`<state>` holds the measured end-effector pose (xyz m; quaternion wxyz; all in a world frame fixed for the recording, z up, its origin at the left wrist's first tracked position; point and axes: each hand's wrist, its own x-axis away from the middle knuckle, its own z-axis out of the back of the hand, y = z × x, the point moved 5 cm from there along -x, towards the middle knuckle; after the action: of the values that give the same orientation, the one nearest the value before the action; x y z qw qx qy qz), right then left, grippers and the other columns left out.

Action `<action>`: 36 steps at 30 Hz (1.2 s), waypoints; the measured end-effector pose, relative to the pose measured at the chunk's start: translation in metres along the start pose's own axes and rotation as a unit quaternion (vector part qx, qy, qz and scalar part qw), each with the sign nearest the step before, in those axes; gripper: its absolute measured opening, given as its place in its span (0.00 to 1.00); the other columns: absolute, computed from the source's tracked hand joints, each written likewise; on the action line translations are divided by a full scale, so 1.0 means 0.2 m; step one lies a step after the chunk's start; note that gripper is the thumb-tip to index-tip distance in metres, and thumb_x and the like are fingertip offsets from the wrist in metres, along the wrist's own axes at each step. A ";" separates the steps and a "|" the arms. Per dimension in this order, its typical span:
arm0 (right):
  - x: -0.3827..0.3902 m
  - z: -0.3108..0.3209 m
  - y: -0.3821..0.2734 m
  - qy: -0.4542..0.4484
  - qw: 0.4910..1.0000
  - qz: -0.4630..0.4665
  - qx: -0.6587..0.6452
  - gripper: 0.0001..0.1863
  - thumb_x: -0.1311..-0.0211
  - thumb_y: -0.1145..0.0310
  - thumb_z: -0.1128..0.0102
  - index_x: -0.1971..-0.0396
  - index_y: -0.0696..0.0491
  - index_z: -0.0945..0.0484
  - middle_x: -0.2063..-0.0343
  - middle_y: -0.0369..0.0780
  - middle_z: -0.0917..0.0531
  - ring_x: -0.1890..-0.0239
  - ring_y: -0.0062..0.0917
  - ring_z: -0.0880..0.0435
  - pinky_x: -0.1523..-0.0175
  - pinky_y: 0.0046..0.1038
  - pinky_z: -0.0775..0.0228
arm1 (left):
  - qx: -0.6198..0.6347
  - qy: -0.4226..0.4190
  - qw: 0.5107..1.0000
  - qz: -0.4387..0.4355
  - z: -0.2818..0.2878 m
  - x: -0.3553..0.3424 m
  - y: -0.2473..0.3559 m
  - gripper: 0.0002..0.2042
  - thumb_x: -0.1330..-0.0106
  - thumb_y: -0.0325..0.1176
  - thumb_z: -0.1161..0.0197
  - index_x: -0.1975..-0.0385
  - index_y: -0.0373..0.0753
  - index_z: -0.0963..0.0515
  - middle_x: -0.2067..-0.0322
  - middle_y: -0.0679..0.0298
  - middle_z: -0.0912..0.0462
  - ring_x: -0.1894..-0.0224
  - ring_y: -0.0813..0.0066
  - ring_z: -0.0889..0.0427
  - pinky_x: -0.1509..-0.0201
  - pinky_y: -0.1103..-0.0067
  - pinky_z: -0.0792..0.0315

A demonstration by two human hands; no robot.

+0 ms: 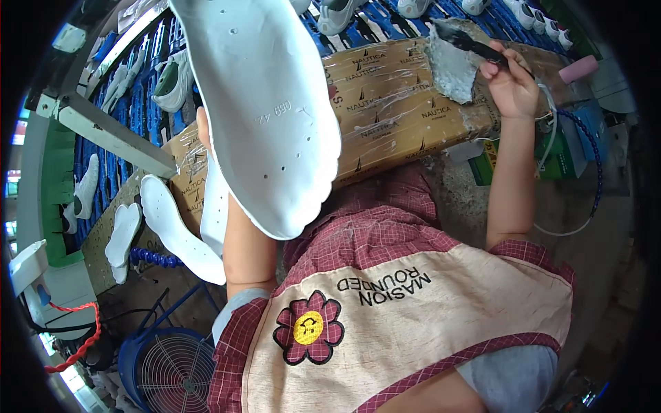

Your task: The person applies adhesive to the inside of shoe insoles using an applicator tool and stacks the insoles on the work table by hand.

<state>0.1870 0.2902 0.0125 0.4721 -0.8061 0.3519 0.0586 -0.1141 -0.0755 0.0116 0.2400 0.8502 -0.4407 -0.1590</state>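
Observation:
My left hand (203,128) grips a large white insole (265,148), raised close to the head camera. The insole has several small holes, and its wavy edge faces right. Most of this hand is hidden behind it; only a finger or so shows at its left edge. My right hand (515,84) is closed around the black handle of a brush (475,45). The brush's dark tip lies over a glue-crusted, whitish-grey pad (452,74) on the bench. More white insoles (180,230) lie at the bench's left end, beside my left forearm.
Brown printed paper under clear film covers the bench (385,96). Beyond runs a blue slatted conveyor (372,26) carrying several white shoes (172,84). A grey metal bar (117,132) slants in at left. A blue fan (177,368) stands lower left; a pink roll (578,69) lies far right.

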 end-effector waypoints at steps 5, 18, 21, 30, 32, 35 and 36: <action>0.24 0.71 0.08 0.186 0.976 0.017 -0.116 0.16 0.18 0.61 0.44 0.50 0.59 0.16 0.41 0.52 0.18 0.68 0.30 0.27 0.62 0.31 0.35 | 0.205 -0.199 0.956 0.068 -0.17 0.03 -0.05 0.47 0.32 0.75 0.46 0.18 0.52 0.38 0.30 0.47 0.26 0.34 0.40 0.20 0.36 0.45 0.17; 0.46 1.35 0.39 0.325 0.929 0.087 -0.155 0.15 0.19 0.54 0.40 0.58 0.51 0.17 0.53 0.46 0.12 0.77 0.27 0.28 0.70 0.29 0.36 | 0.069 0.005 0.985 -0.159 0.12 0.23 0.37 0.43 0.33 0.74 0.52 0.24 0.52 0.27 0.37 0.63 0.15 0.36 0.55 0.15 0.29 0.42 0.24; 0.50 1.19 0.30 0.331 0.932 0.089 -0.122 0.15 0.20 0.53 0.39 0.59 0.50 0.16 0.52 0.46 0.12 0.79 0.25 0.28 0.72 0.27 0.37 | -0.032 -0.115 0.953 -0.277 -0.40 0.09 0.84 0.39 0.29 0.71 0.60 0.24 0.59 0.28 0.31 0.66 0.19 0.31 0.55 0.20 0.19 0.44 0.35; 0.42 0.93 0.16 0.334 0.934 0.063 -0.107 0.15 0.20 0.52 0.38 0.62 0.48 0.16 0.48 0.44 0.11 0.82 0.22 0.29 0.77 0.24 0.37 | -0.412 0.211 0.792 -0.398 -0.45 -0.92 2.81 0.34 0.27 0.69 0.44 0.50 0.38 0.23 0.52 0.54 0.17 0.54 0.56 0.19 0.48 0.62 0.24; 0.40 0.86 0.12 0.332 0.934 0.069 -0.113 0.15 0.20 0.52 0.38 0.62 0.48 0.16 0.49 0.44 0.12 0.82 0.22 0.28 0.77 0.24 0.37 | -0.491 0.356 0.676 -0.419 -0.55 -0.80 2.78 0.34 0.26 0.68 0.43 0.58 0.34 0.20 0.60 0.53 0.14 0.63 0.58 0.15 0.55 0.68 0.20; 0.39 0.77 0.09 0.330 0.934 0.060 -0.125 0.16 0.20 0.53 0.38 0.62 0.49 0.15 0.50 0.44 0.12 0.82 0.22 0.27 0.76 0.23 0.38 | -0.731 0.203 0.527 -0.383 -0.78 -0.68 2.58 0.37 0.28 0.61 0.34 0.40 0.27 0.23 0.51 0.44 0.15 0.61 0.56 0.12 0.56 0.68 0.18; 0.39 0.76 0.07 0.328 0.934 0.064 -0.125 0.16 0.20 0.53 0.38 0.62 0.49 0.15 0.50 0.44 0.12 0.82 0.22 0.27 0.76 0.23 0.38 | -0.730 0.202 0.527 -0.387 -0.84 -0.67 2.53 0.37 0.28 0.61 0.34 0.40 0.27 0.23 0.51 0.44 0.15 0.61 0.56 0.12 0.56 0.68 0.18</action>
<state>0.2726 0.3673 -0.1148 0.2209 -0.8089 0.5279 -0.1349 -0.4489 -0.1720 0.4376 0.7742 0.4752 0.2614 -0.3264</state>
